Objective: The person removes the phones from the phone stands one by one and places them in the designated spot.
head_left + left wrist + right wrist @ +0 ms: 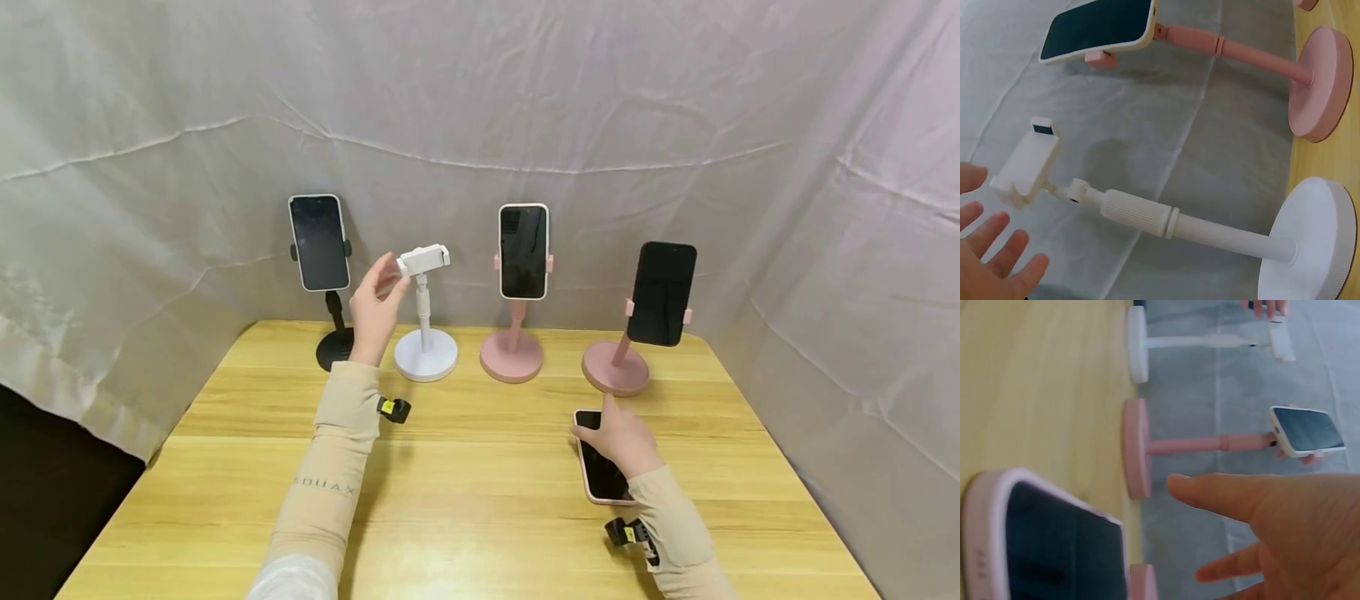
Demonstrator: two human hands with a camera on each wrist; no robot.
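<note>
A white phone stand (425,354) has an unoccupied clamp (424,259) at its top. My left hand (375,312) is at the clamp's left end, thumb and fingers spread; in the left wrist view the fingers (999,240) look apart from the clamp. On the table lies a phone in a pink case (603,471), screen up. Above that phone is my right hand (621,437), its fingers extended. The right wrist view shows the hand (1297,531) beside the phone (1063,544), with a gap between them.
A black stand (335,346) at the left holds a white-cased phone (320,242). Two pink stands (512,357) to the right hold a white-edged phone (523,252) and a black phone (663,292). Grey cloth (465,108) hangs behind the wooden table (465,500).
</note>
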